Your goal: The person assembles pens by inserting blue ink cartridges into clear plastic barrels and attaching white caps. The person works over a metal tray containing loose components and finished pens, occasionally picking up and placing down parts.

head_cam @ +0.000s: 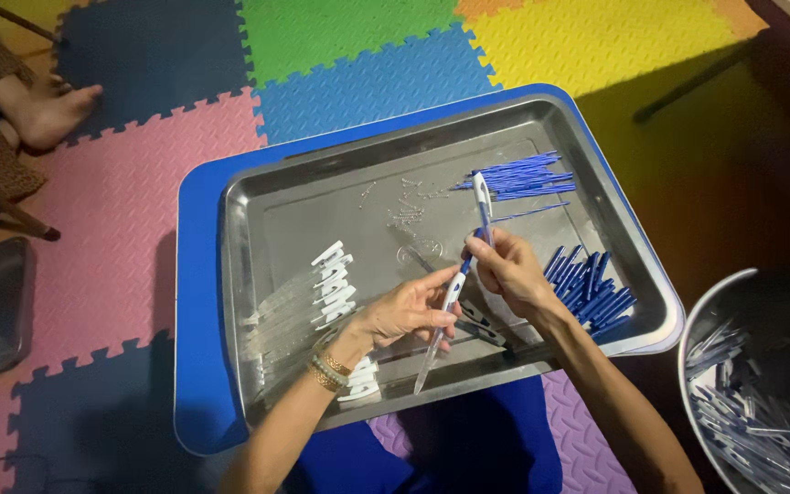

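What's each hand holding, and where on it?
Left hand pinches the clear plastic pen barrel near its blue-and-white upper end; right hand grips the white-and-blue pen top piece at its lower end.

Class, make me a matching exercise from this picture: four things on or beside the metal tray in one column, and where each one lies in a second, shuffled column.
Things:
1. thin blue refills
2. blue pen pieces
3. clear barrels with white clips
4. round metal bowl

Places:
A. left part of the tray
B. off the tray, at the right edge of the picture
C. far right part of the tray
D. near right corner of the tray, beside the right hand

Pairs: 1-C, 2-D, 3-A, 4-B
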